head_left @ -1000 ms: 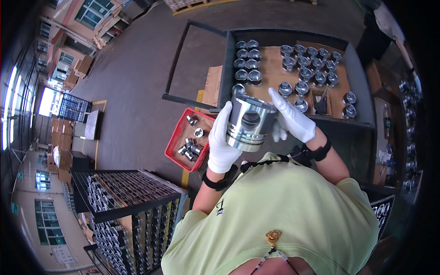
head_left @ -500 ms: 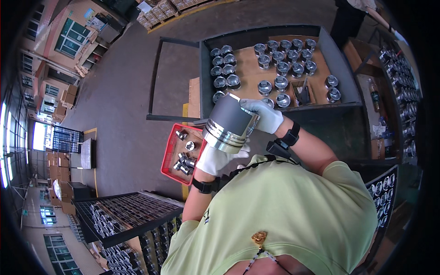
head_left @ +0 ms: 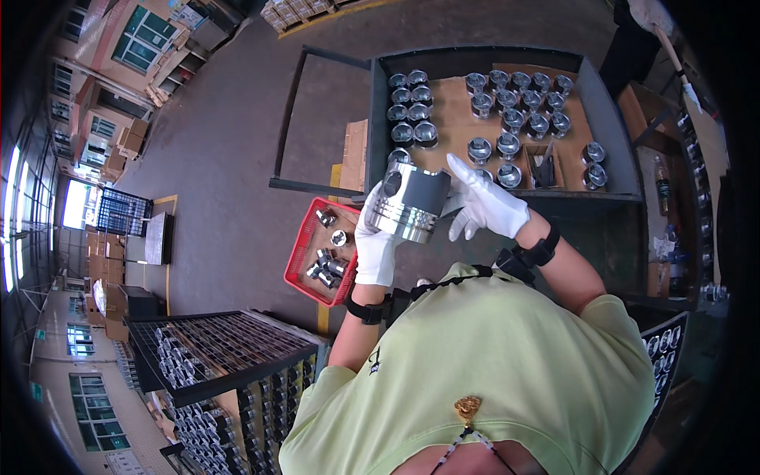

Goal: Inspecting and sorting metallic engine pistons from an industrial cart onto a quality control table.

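Observation:
A metal piston (head_left: 426, 193) with a dark grey skirt and shiny ring grooves is held in front of my chest. Its grooved end points down toward me, and a round pin hole shows on its left side. My left hand (head_left: 375, 247), in a white glove, is closed round the piston's left side. Just right of the piston, my right hand (head_left: 492, 207), also gloved in white, has its fingers spread. Whether any of its fingertips touch the piston is hard to make out. Below and left of the piston, a red plastic basket (head_left: 294, 255) holds several small metal parts (head_left: 326, 266).
Ahead stands a grey metal bin (head_left: 507, 57) lined with cardboard, with several pistons (head_left: 513, 120) and a small cardboard box (head_left: 552, 158) in it. Racks of pistons stand at lower left (head_left: 229, 348) and lower right (head_left: 663, 342). Another person's arm (head_left: 673, 55) shows at upper right.
My right hand has come off the piston's upper right side and opened. The piston has turned, so its pin hole now shows, and my left hand grips its side instead of its underside.

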### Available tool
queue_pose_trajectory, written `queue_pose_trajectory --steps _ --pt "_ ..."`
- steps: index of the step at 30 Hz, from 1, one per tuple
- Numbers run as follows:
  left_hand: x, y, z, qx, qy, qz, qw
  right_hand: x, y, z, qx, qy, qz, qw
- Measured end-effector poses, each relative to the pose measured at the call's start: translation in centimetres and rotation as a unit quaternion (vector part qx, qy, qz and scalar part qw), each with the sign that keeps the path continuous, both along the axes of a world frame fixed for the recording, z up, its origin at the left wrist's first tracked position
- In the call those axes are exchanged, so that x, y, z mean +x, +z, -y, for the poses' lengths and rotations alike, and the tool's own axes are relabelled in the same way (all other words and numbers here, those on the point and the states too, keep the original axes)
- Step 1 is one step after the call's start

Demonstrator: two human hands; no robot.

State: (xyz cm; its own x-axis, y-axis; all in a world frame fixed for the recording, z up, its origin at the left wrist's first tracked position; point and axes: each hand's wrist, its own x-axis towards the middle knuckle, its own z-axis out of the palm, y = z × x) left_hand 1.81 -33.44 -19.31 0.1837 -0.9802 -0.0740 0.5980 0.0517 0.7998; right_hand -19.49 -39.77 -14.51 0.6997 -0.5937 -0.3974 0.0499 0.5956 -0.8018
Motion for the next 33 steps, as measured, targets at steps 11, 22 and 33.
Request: queue_pose_trajectory --steps 11,22,33 --pt "-0.3 4.1 -1.8 -0.139 0.073 0.546 0.823 0.5 -4.9 -0.1 0.030 -0.073 0.136 0.988" --pt "4.4 3.0 -0.6 0.165 -0.303 -0.379 0.859 7.0 2.9 -1.8 -0.422 -0.082 -0.116 0.895" --pt "11.8 0.8 -1.6 0.075 -0.297 -0.371 0.877 12.9 5.8 -4.6 -0.613 0.019 -0.157 0.774"
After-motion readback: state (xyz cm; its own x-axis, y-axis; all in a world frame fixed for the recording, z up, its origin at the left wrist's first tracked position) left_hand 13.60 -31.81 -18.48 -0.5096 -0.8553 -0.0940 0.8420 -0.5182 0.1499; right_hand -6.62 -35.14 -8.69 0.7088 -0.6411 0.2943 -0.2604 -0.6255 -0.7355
